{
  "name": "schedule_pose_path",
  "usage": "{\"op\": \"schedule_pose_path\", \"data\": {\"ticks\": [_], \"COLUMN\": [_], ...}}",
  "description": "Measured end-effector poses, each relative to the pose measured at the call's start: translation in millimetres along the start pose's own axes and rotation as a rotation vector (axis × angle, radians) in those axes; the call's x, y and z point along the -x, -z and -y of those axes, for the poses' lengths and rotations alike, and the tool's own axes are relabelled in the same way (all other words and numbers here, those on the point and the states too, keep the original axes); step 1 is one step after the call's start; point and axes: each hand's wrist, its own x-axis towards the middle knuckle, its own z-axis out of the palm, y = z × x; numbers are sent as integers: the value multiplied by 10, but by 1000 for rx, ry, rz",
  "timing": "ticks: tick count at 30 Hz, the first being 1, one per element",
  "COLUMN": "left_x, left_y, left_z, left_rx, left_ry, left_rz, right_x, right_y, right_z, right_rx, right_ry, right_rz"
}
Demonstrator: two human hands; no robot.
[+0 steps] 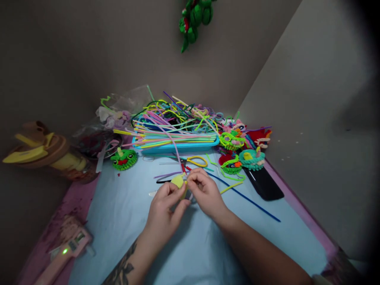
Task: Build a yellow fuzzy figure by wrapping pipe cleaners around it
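Note:
Above the middle of the blue cloth, my left hand (166, 204) pinches a small pale-yellow fuzzy piece (177, 181) between thumb and fingers. My right hand (205, 192) is closed in a pinch at the piece's right edge, its fingertips almost meeting those of the left. What exactly lies between the right fingertips is too small to make out. Just beyond the hands are yellow-handled scissors (197, 161) and a red-handled tool (183, 169), partly hidden. A long dark-blue pipe cleaner (252, 202) runs out to the right from behind my right hand.
A blue tray (178, 148) heaped with coloured pipe cleaners stands at the back. A green pipe-cleaner figure (124, 159) sits left; several others, including a turquoise one (251, 158), lie right beside a black phone (265, 184). A pink glue gun (69, 247) with a lit green light lies front left.

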Motion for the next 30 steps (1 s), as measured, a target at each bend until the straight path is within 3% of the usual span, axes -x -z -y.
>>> {"op": "schedule_pose_path", "data": {"ticks": [5,10,19,30], "left_x": [-9,20,45,-10], "left_y": [-7,-24,-83,19], "left_z": [52,91,-24,146], "left_rx": [-65,-284,-383,-409], "left_ry": [32,-68,-114,-187], "left_rz": [-191,-266,-267,-223], "right_x": [29,59,96,89], "right_y": [-33,-81,-100,-122], "right_z": [30,71,123,33], "right_rx": [-18,-28,-96,-28], "right_ry": [-42,-39,-92,-145], "right_rz": [-4,2,-64,74]}}
